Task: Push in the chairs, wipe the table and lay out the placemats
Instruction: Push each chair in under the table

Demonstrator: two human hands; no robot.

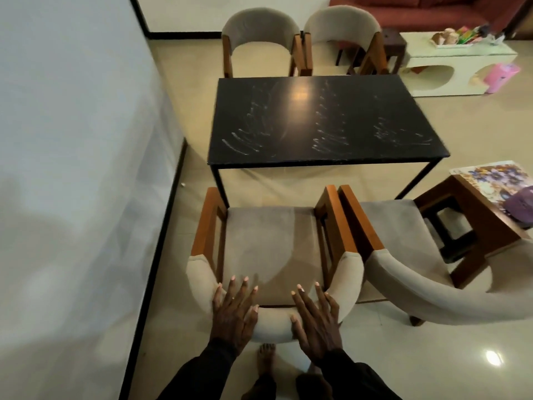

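Observation:
A black rectangular table [326, 122] with white smears on its top stands in the middle of the room. Directly below me is a beige chair [271, 243] with wooden arms, a gap of floor between its seat and the table. My left hand [235, 316] and my right hand [317, 316] lie flat with straight fingers on the top of its curved backrest. A second beige chair [403, 255] stands to its right, angled away. Two more beige chairs [261, 39] [343, 33] stand at the far side. A floral placemat [490, 180] lies on a wooden stool at the right.
A white wall with a black skirting [161, 255] runs along the left. The wooden stool [473, 226] stands close to the right chair, with a purple object [519, 200] on it. A low cream table [461, 64] with clutter and a red sofa [432, 10] are at the far right.

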